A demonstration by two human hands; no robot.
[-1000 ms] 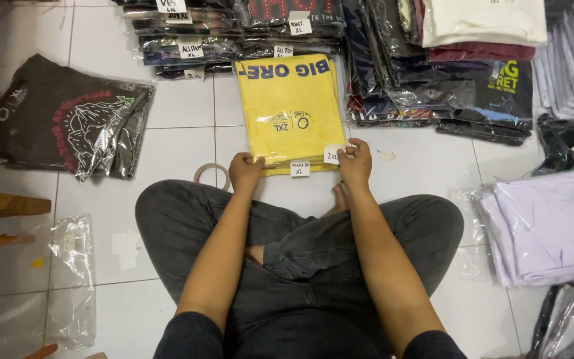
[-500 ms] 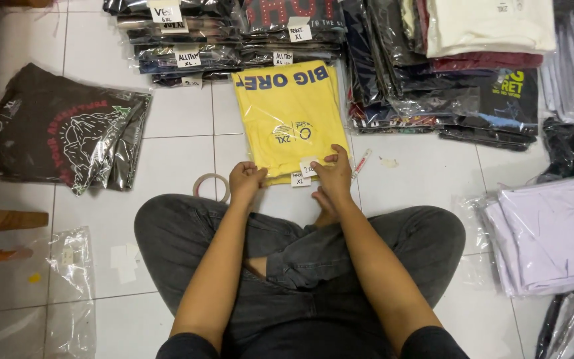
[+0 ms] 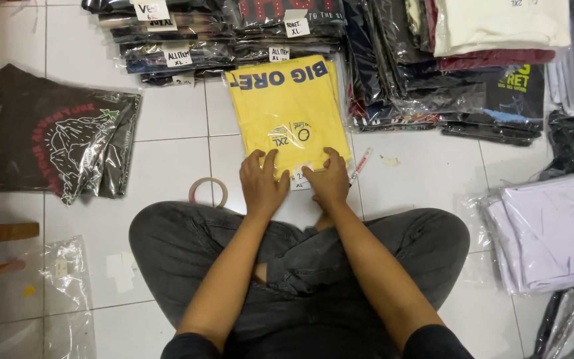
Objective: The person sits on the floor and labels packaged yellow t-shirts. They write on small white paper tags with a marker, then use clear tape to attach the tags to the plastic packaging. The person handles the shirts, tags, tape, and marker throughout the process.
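Head view. Folded yellow shirt [image 3: 288,116] in clear bag, flat on white tiled floor [image 3: 167,143], just ahead of the seated person's crossed legs. Left hand [image 3: 262,181]: palm down, fingers spread, pressing the shirt's near edge. Right hand [image 3: 327,177]: likewise flat on the near edge, beside the left. Tape roll [image 3: 208,192]: just left of the shirt. Dark bagged shirts [image 3: 48,139]: well left. Stacked bagged garments [image 3: 380,60]: behind and right of the shirt. Pale lilac shirts [image 3: 553,233]: far right.

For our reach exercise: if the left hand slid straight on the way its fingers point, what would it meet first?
The left hand already rests on the yellow folded shirt; going straight on, it would probably meet the stacked bagged shirts next.
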